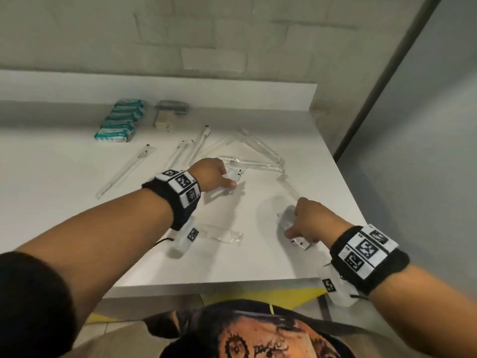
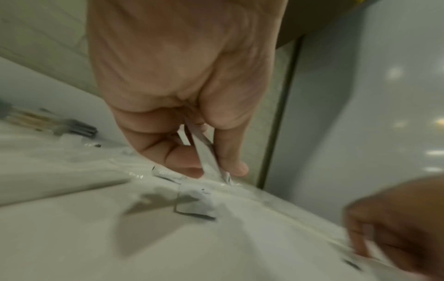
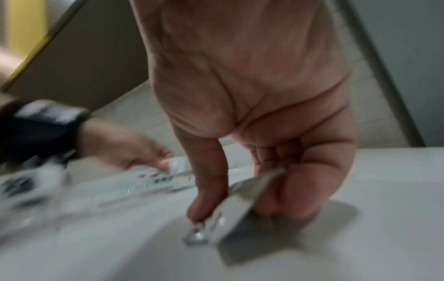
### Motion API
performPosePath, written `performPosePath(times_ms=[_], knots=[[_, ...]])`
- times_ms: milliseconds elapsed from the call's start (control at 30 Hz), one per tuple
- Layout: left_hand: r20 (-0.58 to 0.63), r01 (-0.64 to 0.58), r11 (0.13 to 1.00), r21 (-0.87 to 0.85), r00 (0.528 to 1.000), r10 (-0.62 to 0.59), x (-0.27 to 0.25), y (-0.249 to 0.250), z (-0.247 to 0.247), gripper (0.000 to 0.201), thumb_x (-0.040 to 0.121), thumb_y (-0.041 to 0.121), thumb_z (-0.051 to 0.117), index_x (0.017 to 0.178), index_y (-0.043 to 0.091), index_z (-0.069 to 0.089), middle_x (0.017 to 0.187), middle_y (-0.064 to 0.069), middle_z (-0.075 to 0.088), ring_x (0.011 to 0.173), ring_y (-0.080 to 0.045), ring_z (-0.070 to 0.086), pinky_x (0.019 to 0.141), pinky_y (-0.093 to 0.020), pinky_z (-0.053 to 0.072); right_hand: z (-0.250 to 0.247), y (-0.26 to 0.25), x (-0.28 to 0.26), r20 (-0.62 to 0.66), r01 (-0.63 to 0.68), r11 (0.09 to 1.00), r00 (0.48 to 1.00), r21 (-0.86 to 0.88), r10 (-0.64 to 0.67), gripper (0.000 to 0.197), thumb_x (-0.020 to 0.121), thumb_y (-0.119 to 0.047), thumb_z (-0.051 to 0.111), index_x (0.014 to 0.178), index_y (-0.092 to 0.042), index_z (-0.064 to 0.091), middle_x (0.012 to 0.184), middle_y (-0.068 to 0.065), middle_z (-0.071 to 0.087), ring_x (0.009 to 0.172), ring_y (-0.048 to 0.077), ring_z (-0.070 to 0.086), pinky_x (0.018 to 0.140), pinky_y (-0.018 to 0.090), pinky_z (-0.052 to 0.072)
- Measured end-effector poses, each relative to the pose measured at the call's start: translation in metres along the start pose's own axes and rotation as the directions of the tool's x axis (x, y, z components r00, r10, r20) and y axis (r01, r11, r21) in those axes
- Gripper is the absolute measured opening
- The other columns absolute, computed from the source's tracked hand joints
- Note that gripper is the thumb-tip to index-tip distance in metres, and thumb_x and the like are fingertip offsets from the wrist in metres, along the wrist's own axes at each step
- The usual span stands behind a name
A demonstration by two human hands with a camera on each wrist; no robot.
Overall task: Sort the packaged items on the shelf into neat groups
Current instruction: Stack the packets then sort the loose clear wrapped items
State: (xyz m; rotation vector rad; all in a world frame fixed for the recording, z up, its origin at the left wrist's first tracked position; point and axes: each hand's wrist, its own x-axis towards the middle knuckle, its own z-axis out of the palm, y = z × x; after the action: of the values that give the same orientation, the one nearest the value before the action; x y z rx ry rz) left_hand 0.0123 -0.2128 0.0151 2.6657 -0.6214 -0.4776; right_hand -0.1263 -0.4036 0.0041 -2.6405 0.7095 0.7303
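On the white shelf (image 1: pixel 77 197) my left hand (image 1: pixel 214 174) pinches a small flat white packet (image 1: pixel 236 175) between thumb and fingers; the left wrist view shows that packet (image 2: pixel 209 157) edge-on just above the surface. My right hand (image 1: pixel 307 220) grips another small white packet (image 1: pixel 296 239) near the front right, and the right wrist view shows this packet (image 3: pixel 233 209) held tilted against the shelf by thumb and curled fingers. Clear-wrapped toothbrushes (image 1: pixel 258 153) lie scattered beyond the left hand. One wrapped toothbrush (image 1: pixel 222 235) lies under my left forearm.
A row of teal-and-white packs (image 1: pixel 118 121) stands at the back left, with a grey packet and beige boxes (image 1: pixel 169 115) beside it. Long white wrapped sticks (image 1: pixel 126 169) lie left of centre. The shelf's right edge (image 1: pixel 343 177) and front edge (image 1: pixel 232 285) are close.
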Motion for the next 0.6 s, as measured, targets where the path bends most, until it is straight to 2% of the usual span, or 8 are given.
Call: performPosePath(times_ms=[67, 133, 233, 300, 400, 467, 533, 600], knots=[[0.022, 0.016, 0.997, 0.071, 1.0, -0.017, 0.022, 0.007, 0.006, 0.049, 0.084, 0.045, 0.064, 0.118, 0.01, 0.061, 0.124, -0.006, 0.062, 0.115, -0.024, 0.057, 0.091, -0.027, 0.041, 0.003, -0.003, 0.002, -0.031, -0.042, 0.999, 0.999, 0.024, 0.042, 0.042, 0.078, -0.019, 0.076, 0.106, -0.008, 0.048, 0.07, 0.0, 0.055, 0.052, 0.013, 0.054, 0.041, 0.021, 0.04], [0.018, 0.026, 0.988, 0.155, 0.999, -0.029, 0.035, 0.012, 0.014, 0.047, 0.082, 0.047, 0.06, 0.115, 0.013, 0.061, 0.122, -0.008, 0.064, 0.113, -0.026, 0.058, 0.091, -0.027, 0.043, 0.002, -0.008, 0.007, -0.009, -0.064, 0.997, 0.998, -0.034, 0.063, 0.038, 0.077, -0.024, 0.076, 0.103, -0.009, 0.052, 0.068, -0.001, 0.055, 0.056, 0.014, 0.055, 0.05, 0.022, 0.043], [-0.008, 0.063, 0.985, 0.159, 0.998, -0.063, 0.042, 0.016, 0.022, 0.04, 0.082, 0.041, 0.06, 0.113, 0.015, 0.06, 0.12, -0.009, 0.063, 0.11, -0.028, 0.059, 0.088, -0.031, 0.047, 0.0, -0.015, 0.018, 0.064, -0.001, 0.963, 0.998, -0.27, 0.019, 0.042, 0.078, -0.034, 0.072, 0.107, -0.008, 0.057, 0.093, 0.003, 0.063, 0.082, 0.021, 0.06, 0.07, 0.028, 0.049], [0.018, 0.082, 0.992, 0.093, 0.996, -0.084, 0.042, 0.019, 0.026, 0.04, 0.085, 0.031, 0.06, 0.12, 0.011, 0.055, 0.125, -0.007, 0.061, 0.113, -0.027, 0.059, 0.09, -0.032, 0.047, 0.002, -0.019, 0.023, 0.091, 0.078, 0.94, 0.995, -0.333, -0.051, 0.041, 0.083, -0.026, 0.065, 0.117, -0.007, 0.056, 0.112, 0.008, 0.064, 0.095, 0.024, 0.061, 0.074, 0.027, 0.047], [0.065, 0.113, 0.994, -0.001, 0.992, -0.113, 0.034, 0.013, 0.028, 0.062, 0.083, 0.022, 0.068, 0.134, 0.007, 0.036, 0.133, -0.006, 0.053, 0.119, -0.025, 0.055, 0.092, -0.029, 0.045, -0.007, -0.033, 0.033, 0.006, 0.185, 0.961, 0.982, -0.207, -0.188, 0.038, 0.087, -0.021, 0.061, 0.122, -0.008, 0.053, 0.124, 0.011, 0.058, 0.111, 0.027, 0.057, 0.074, 0.025, 0.039], [0.094, 0.113, 0.992, -0.055, 0.99, -0.108, 0.022, 0.003, 0.028, 0.073, 0.077, 0.025, 0.074, 0.136, 0.01, 0.034, 0.133, -0.004, 0.054, 0.118, -0.024, 0.055, 0.091, -0.028, 0.045, -0.023, -0.048, 0.047, -0.142, 0.237, 0.963, 0.957, -0.126, -0.254, 0.037, 0.088, -0.024, 0.061, 0.12, -0.008, 0.056, 0.125, 0.013, 0.057, 0.115, 0.031, 0.055, 0.079, 0.027, 0.041], [0.12, 0.099, 0.993, -0.07, 0.989, -0.09, 0.008, -0.009, 0.026, 0.057, 0.077, 0.029, 0.072, 0.126, 0.017, 0.047, 0.129, -0.002, 0.057, 0.111, -0.022, 0.057, 0.082, -0.024, 0.045, -0.04, -0.065, 0.067, -0.297, 0.284, 0.95, 0.903, -0.126, -0.309, 0.035, 0.088, -0.029, 0.062, 0.116, -0.009, 0.059, 0.122, 0.014, 0.055, 0.114, 0.034, 0.053, 0.088, 0.035, 0.044], [0.119, 0.127, 0.976, -0.177, 0.987, -0.107, -0.003, -0.023, 0.021, 0.027, 0.08, 0.034, 0.067, 0.1, 0.018, 0.057, 0.113, -0.002, 0.062, 0.092, -0.019, 0.059, 0.065, -0.025, 0.049, -0.051, -0.078, 0.082, -0.321, 0.3, 0.94, 0.884, -0.162, -0.338, 0.032, 0.087, -0.03, 0.062, 0.112, -0.012, 0.059, 0.121, 0.01, 0.054, 0.114, 0.033, 0.052, 0.091, 0.04, 0.045]])
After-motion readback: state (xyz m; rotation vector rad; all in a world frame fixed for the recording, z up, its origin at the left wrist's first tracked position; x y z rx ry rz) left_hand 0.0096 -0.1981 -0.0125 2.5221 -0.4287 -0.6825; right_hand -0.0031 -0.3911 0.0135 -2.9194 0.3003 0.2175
